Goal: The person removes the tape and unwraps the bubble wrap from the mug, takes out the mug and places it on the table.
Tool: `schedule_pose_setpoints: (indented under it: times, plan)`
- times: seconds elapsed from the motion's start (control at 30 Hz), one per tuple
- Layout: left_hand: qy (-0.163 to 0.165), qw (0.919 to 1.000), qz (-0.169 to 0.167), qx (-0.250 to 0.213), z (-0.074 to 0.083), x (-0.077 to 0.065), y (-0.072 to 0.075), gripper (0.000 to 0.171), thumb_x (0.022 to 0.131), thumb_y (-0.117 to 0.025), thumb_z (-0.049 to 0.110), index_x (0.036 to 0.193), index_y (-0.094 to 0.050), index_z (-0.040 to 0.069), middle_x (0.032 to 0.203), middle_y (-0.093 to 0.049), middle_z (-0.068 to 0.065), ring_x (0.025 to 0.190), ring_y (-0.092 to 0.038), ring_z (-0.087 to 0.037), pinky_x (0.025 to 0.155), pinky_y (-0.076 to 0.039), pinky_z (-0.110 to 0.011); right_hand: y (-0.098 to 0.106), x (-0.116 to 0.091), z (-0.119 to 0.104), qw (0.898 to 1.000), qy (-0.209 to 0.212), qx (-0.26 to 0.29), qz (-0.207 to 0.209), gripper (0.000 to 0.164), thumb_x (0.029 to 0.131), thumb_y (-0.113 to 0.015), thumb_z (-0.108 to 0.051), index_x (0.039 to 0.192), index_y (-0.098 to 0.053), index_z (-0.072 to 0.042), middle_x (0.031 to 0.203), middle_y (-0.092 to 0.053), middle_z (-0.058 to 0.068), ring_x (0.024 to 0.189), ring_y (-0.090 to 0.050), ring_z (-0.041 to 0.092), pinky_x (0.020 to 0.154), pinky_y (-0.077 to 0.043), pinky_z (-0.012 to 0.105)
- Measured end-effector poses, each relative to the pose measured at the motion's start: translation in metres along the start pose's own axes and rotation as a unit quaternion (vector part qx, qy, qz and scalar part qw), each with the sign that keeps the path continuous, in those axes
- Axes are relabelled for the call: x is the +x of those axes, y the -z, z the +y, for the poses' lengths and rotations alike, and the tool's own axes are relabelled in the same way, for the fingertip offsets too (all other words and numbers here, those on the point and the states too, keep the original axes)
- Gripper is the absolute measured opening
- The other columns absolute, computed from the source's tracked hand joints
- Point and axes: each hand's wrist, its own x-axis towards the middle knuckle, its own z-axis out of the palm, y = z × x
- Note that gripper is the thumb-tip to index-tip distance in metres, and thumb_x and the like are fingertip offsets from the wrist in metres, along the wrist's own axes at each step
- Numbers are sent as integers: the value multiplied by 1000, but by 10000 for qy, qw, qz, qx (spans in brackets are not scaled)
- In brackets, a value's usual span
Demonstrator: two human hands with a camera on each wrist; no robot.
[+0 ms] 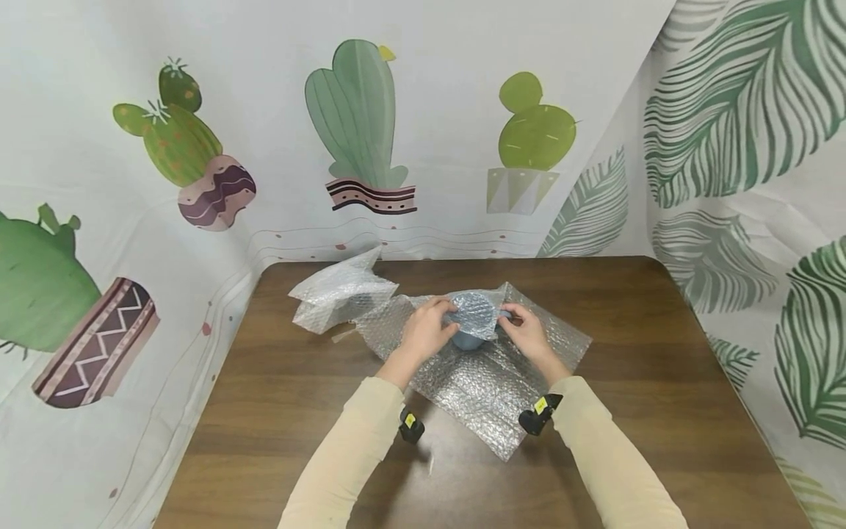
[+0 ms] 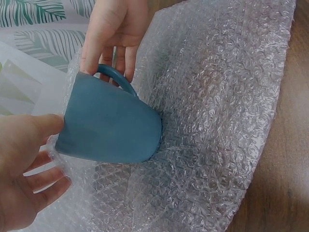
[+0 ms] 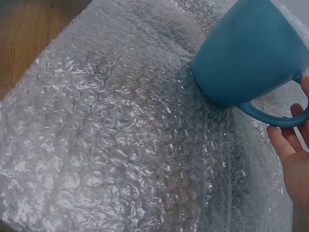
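A blue mug [image 2: 111, 121] stands upright on a sheet of bubble wrap [image 1: 472, 382], and a flap of the sheet lies over its mouth. In the head view my left hand [image 1: 426, 330] is at the mug's left side. The left wrist view has that hand's thumb at the rim and its fingers behind the flap, pinching the wrap there. My right hand [image 1: 525, 334] holds the mug at its handle [image 3: 275, 118], with the thumb near the rim. Part of the right hand is cut off in the right wrist view.
A second crumpled piece of bubble wrap [image 1: 344, 290] lies at the back left of the brown wooden table [image 1: 284, 441]. Behind the table hangs a white cloth [image 1: 449, 132] printed with cacti and leaves. Black wrist cameras show below both hands.
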Motion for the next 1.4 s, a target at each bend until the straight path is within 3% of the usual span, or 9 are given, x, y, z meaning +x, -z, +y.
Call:
schedule_pose_setpoints:
  times: [0.33,0.63,0.97,1.2,1.4]
  plan:
    - [-36,9996,-56,292,2,-2,2,35,85,-65,33,117,-61,19,133,-50,-1,107,-59,-21,81,-53,-36,-1,0,-5,9999,-18,-85,103,25,89,-58,-7,111,-58,3,116,-57,21,101,-57,31,74,-45,17]
    - [-270,9941,-85,1051,5,-7,3,37,88,-60,35,121,-59,19,136,-49,-3,118,-52,-23,83,-53,-35,1,-2,-8,9996,-268,-75,-27,27,89,-58,-11,114,-58,-1,121,-56,18,106,-56,31,80,-47,28]
    - [-903,9857,500,1331,-1,-10,-1,35,85,-64,32,116,-63,16,126,-57,-6,111,-57,-24,89,-50,-33,2,-2,-9,9996,-288,21,-32,26,89,-58,-12,113,-59,-2,118,-57,18,105,-56,31,76,-45,23]
    - [-1026,9811,634,1512,-1,-11,-1,36,81,-70,27,115,-63,20,125,-57,-4,105,-60,-22,83,-53,-31,2,-2,-9,9995,-304,-77,-20,26,89,-57,-12,113,-59,-2,119,-57,19,106,-55,31,78,-46,25]
    - [-1169,9773,949,1491,-4,-9,-2,27,82,-69,19,109,-67,20,114,-59,-2,92,-62,-15,71,-54,-24,2,-3,-10,9995,-315,-19,-22,26,89,-57,-11,113,-59,-1,119,-56,18,106,-55,31,76,-45,22]
